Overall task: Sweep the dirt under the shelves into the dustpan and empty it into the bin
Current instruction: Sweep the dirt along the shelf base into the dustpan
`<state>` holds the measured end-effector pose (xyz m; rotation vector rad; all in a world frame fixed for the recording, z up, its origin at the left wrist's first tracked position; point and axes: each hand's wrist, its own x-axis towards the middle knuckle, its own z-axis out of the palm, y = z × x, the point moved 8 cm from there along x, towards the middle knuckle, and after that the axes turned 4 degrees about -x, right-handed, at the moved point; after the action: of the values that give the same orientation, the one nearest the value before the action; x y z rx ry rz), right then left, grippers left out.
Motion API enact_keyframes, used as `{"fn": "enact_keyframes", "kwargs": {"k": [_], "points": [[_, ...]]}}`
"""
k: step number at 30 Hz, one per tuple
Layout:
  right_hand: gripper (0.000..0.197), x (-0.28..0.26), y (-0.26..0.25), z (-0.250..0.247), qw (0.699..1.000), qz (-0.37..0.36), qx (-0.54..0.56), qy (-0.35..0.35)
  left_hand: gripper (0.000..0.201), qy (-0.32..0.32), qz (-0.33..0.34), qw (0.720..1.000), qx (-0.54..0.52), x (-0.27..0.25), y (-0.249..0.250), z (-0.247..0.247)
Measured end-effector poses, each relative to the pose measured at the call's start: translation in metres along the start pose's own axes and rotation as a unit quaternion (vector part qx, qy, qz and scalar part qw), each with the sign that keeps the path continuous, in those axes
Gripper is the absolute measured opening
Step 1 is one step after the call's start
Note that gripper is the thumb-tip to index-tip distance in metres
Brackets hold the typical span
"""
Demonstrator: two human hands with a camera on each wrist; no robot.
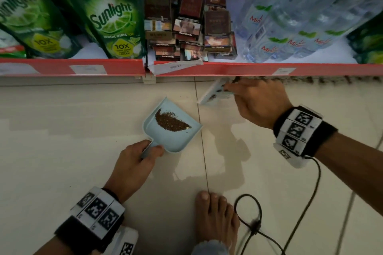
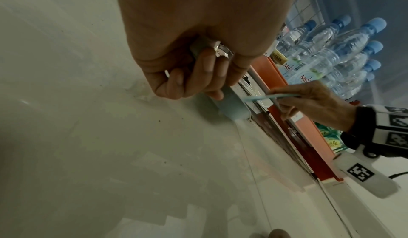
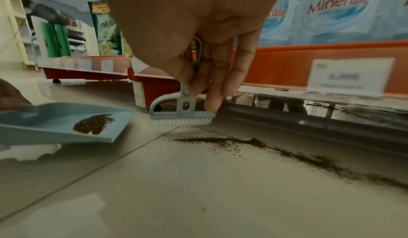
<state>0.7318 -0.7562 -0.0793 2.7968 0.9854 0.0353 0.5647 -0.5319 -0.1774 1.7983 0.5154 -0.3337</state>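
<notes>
My left hand (image 1: 141, 155) grips the handle of a light blue dustpan (image 1: 178, 136) (image 3: 44, 130), tilted on the tiled floor with a crescent of brown dirt (image 1: 171, 122) inside. To its right, my right hand (image 1: 255, 101) (image 3: 205, 77) holds a small light blue brush (image 1: 212, 93) (image 3: 183, 114) with white bristles, just off the floor at the shelf's edge. A line of brown dirt (image 3: 287, 152) lies on the floor beside the brush and runs under the shelf (image 1: 310, 79). In the left wrist view my fingers (image 2: 205, 67) curl round the dustpan handle (image 2: 232, 105).
The red-edged bottom shelf (image 1: 72, 67) carries green detergent pouches (image 1: 112, 16), cigarette packs (image 1: 186, 27) and water bottles (image 1: 290, 16). My bare foot (image 1: 215, 217) and a black cable (image 1: 255, 227) are on the floor near me. No bin shows.
</notes>
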Motion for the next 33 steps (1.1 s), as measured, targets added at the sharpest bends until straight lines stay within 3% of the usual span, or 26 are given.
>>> {"fn": "enact_keyframes", "kwargs": {"k": [4,8,11,17,24,28,33], "points": [[0.042,0.017,-0.031,-0.002,0.998,-0.026,0.044,0.042,0.041,-0.012,0.015,1.0,-0.003,0.002,0.002,0.006],[0.046,0.023,-0.05,0.024,0.995,-0.048,0.069,-0.051,0.031,-0.01,0.006,1.0,0.015,0.005,-0.006,0.004],[0.048,0.007,-0.03,0.032,0.993,-0.042,0.071,-0.089,0.03,-0.004,0.004,1.0,0.022,0.004,-0.011,-0.001],[0.045,-0.022,0.018,0.018,0.997,0.0,0.067,-0.022,0.031,0.004,-0.011,1.0,0.001,0.0,-0.016,-0.005],[0.046,0.023,-0.039,0.009,0.992,-0.035,0.118,0.018,0.03,-0.01,-0.002,1.0,0.001,0.001,-0.008,0.004],[0.049,0.024,-0.041,0.023,0.994,-0.031,0.095,-0.047,0.03,-0.008,-0.003,1.0,0.007,0.002,-0.008,0.002],[0.05,-0.028,0.018,0.039,0.989,0.039,0.093,-0.105,0.03,0.003,-0.006,1.0,0.002,-0.001,-0.014,-0.004]]}}
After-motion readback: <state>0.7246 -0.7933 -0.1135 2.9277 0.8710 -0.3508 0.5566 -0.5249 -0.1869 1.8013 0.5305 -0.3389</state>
